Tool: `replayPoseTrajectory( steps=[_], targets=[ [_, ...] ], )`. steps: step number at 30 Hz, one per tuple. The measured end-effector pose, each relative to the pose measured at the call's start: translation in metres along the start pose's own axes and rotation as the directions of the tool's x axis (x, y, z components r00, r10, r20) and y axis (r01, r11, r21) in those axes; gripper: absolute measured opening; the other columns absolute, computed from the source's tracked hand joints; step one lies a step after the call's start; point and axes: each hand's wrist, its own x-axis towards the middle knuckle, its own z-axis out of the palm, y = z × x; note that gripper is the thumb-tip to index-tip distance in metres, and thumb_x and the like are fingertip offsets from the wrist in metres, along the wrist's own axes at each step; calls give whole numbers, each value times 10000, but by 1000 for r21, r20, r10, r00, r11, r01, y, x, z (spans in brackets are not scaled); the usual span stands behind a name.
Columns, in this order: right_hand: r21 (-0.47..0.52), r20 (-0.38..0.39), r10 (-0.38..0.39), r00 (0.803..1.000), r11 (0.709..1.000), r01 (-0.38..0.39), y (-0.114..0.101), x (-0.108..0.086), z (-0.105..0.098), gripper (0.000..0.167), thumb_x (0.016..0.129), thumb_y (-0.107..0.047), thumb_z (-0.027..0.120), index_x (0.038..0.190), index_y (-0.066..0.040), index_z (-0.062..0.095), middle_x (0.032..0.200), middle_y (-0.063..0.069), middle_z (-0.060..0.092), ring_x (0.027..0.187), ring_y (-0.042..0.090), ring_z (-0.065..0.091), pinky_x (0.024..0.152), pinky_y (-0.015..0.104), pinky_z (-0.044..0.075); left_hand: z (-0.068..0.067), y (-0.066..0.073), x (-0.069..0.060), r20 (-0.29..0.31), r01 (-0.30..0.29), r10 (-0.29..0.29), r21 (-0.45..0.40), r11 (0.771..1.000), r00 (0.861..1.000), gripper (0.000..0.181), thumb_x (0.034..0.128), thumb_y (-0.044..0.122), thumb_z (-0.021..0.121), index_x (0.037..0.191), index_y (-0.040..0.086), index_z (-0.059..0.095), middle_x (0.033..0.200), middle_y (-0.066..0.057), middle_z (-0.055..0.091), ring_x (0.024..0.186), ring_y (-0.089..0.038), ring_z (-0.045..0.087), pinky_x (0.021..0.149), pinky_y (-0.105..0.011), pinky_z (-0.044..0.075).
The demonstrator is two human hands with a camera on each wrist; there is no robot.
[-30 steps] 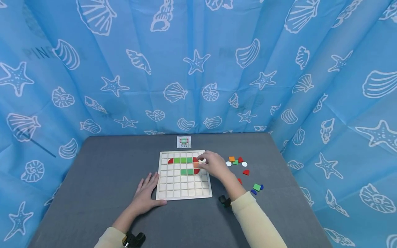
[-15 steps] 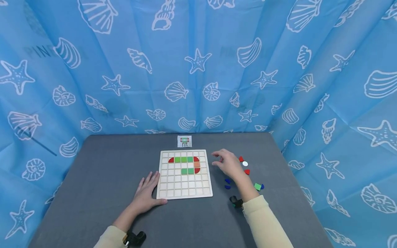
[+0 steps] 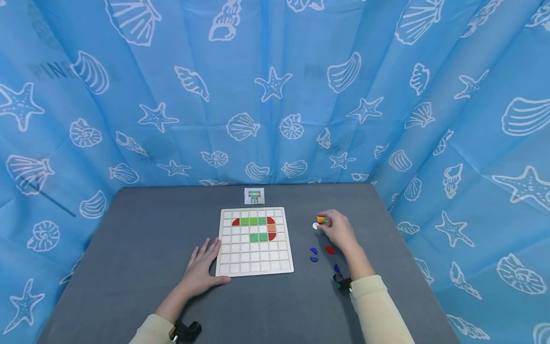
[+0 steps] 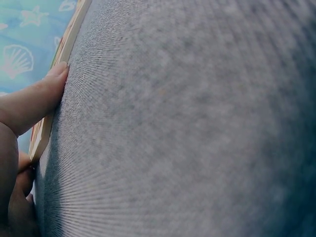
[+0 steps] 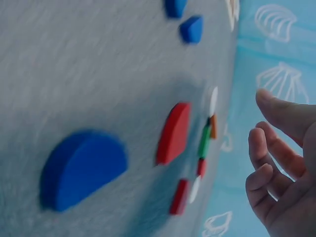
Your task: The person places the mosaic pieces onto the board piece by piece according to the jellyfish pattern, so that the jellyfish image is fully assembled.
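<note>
My left hand [image 3: 201,270] lies with fingers spread at the left edge of a pale gridded board [image 3: 254,258], its thumb [image 4: 37,101] touching the near corner. Red quarter-round tiles [image 3: 272,236], green square tiles [image 3: 253,221] and one orange square tile [image 3: 271,228] sit in the board's cells. To the right, my right hand [image 3: 339,231] hovers over loose pieces, thumb and fingers apart. Nearest its fingertips are a loose orange square [image 3: 321,219] and a white round piece [image 3: 315,225]. In the right wrist view these pieces lie on the table and the hand [image 5: 281,163] holds nothing.
A small printed picture card [image 3: 254,196] lies behind the board. Blue half-round pieces [image 3: 314,259] and a red piece [image 3: 330,250] lie on the grey table [image 3: 142,239] at right. A blue shell-patterned curtain [image 3: 275,143] hangs behind.
My right hand has moved right, from the orange tile on the board to the loose pieces, uncovering two blue ones near the board. The left hand has stayed in place.
</note>
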Motion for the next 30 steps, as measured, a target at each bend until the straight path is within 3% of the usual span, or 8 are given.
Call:
replayPoseTrajectory(
  steps=[4,10,13,21,30],
  targets=[
    [2,12,56,998,998,-56,11,3,-1,401,885,-165,792,1268,-89,701,1114,142,672,802,221,587,667,373,500,-1,0,0,-25,-19,19,-5,1000,999,1190,740,653,786,1613,78,218,1680,-117,208,1562,-391,78,1222,-613,14],
    [-24,61,109,992,994,-108,22,6,1,402,904,-156,772,1287,-66,689,1288,181,646,1088,338,628,910,526,529,0,-1,0,-20,-13,13,14,1000,1000,1218,729,685,775,1617,78,204,1684,-110,195,1567,-373,76,1230,-598,18],
    [-35,89,119,989,993,-116,25,7,4,414,918,-135,754,1317,-64,669,1332,191,617,1153,357,602,961,545,511,1,-1,-1,-22,-15,15,25,1000,1000,1234,719,682,783,1613,56,206,1680,-135,197,1562,-390,86,1223,-611,32],
    [-43,86,123,989,992,-120,27,8,8,328,921,-103,742,1242,-40,709,1273,201,643,1102,349,623,946,521,528,2,-2,-2,-31,-23,24,22,999,999,1226,721,685,776,1611,55,214,1679,-133,198,1561,-382,101,1223,-607,40],
    [-70,78,120,990,991,-115,23,3,5,334,937,-64,706,1265,0,685,1221,217,648,1012,308,652,878,474,565,1,0,-3,-17,-17,17,4,1000,1000,1220,724,681,779,1613,68,211,1681,-122,196,1564,-376,92,1226,-602,32]
  ],
)
